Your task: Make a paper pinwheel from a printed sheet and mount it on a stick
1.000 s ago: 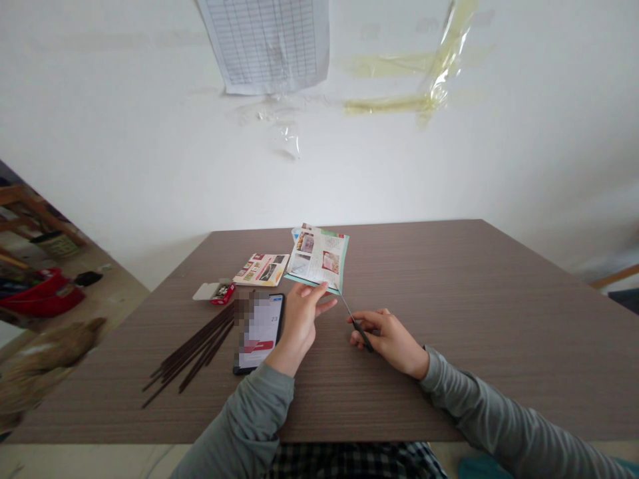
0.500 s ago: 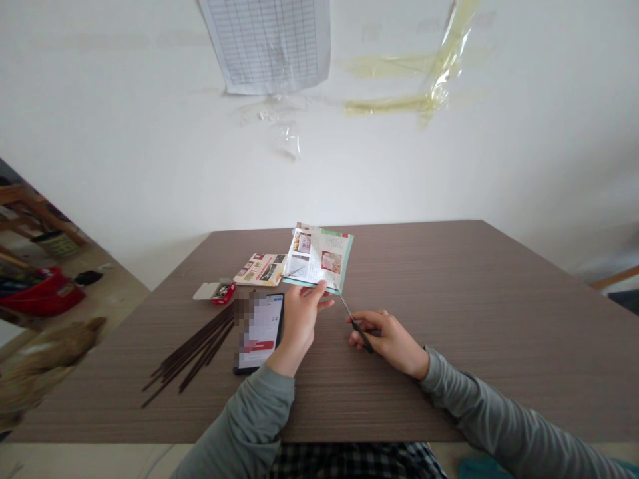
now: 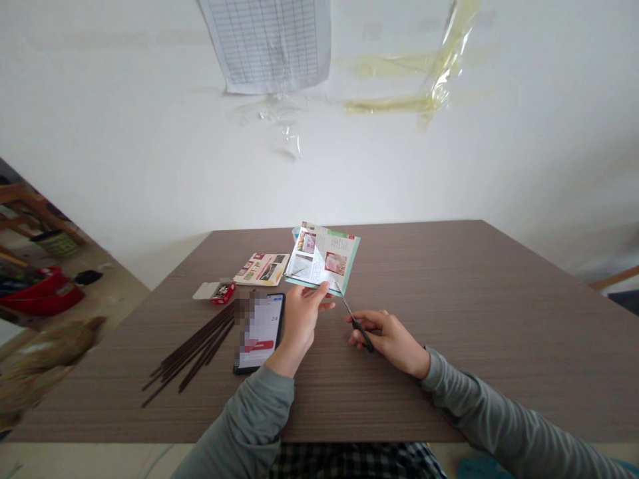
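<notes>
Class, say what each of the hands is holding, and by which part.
The left hand holds the printed paper by its near edge; the right hand holds the scissors by their black handles.

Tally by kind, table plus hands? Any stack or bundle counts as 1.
Printed papers: 2 (held paper, lying paper)
Scissors: 1
Phone: 1
Open red box: 1
Dark stick bundle: 1
Bluish item, mostly hidden, kind unclear: 1
Total: 7
</notes>
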A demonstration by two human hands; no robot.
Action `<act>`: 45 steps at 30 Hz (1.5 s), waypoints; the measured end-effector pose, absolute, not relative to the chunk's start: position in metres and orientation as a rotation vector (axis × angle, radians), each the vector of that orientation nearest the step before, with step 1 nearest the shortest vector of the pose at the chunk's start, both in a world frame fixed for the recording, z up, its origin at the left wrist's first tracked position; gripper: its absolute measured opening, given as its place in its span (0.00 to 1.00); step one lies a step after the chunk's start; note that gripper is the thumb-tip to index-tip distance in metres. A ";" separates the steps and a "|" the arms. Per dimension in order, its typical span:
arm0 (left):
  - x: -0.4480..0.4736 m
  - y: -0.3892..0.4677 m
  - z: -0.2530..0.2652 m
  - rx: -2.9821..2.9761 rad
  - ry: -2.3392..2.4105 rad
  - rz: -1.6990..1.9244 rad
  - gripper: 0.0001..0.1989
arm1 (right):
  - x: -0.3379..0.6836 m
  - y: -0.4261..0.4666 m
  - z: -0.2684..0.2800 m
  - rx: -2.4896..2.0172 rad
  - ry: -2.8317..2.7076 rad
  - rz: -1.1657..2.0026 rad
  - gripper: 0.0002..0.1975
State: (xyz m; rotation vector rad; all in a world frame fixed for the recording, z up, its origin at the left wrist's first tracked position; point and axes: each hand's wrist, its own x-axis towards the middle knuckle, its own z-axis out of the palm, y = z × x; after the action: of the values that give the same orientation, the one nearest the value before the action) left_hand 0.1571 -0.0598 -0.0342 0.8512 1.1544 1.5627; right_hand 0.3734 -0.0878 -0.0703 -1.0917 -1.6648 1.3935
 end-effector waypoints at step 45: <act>0.160 -0.063 -0.030 0.839 1.127 1.553 0.26 | 0.374 -0.081 -0.085 -1.071 -1.621 1.443 0.26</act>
State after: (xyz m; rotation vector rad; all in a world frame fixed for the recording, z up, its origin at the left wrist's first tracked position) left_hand 0.1597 -0.0625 -0.0305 0.8395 1.1275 1.5525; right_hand 0.3736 -0.0807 -0.0846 -1.0708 -1.6208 1.4433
